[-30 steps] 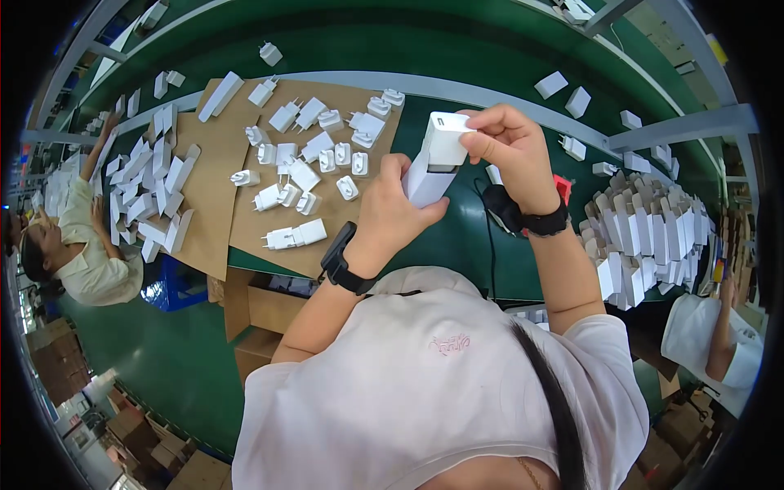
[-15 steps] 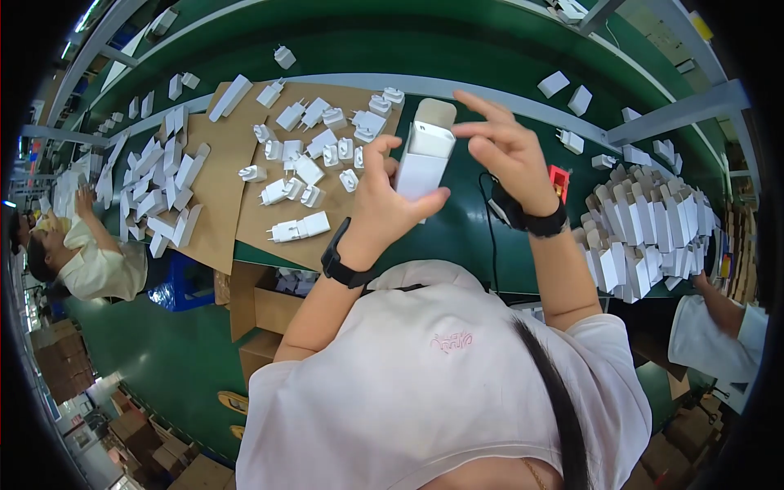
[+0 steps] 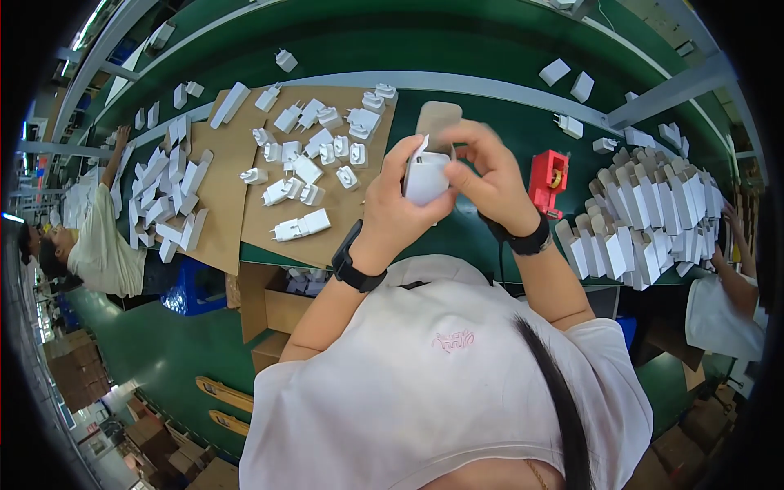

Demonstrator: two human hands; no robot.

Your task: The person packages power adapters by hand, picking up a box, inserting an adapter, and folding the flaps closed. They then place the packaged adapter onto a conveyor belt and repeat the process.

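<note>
A small white carton is held upright over the green table, with my left hand wrapped around its side. Its top is open, and a long flap with a greyish-brown inner face stands up at the far side. Inside the mouth shows a white power adapter. My right hand is closed at the carton's upper right edge, thumb and fingers bent around a side flap; its fingertips are slightly blurred. Left of my hands, several loose white plug adapters lie on a brown cardboard sheet.
A red tape dispenser stands right of my hands. Further right are stacked open white cartons; at left lies a pile of white cartons. A grey rail runs behind. Other people work at both sides.
My right hand has moved in from beside the carton and closed at its opening. The carton has tilted and come slightly lower. The red dispenser now shows fully.
</note>
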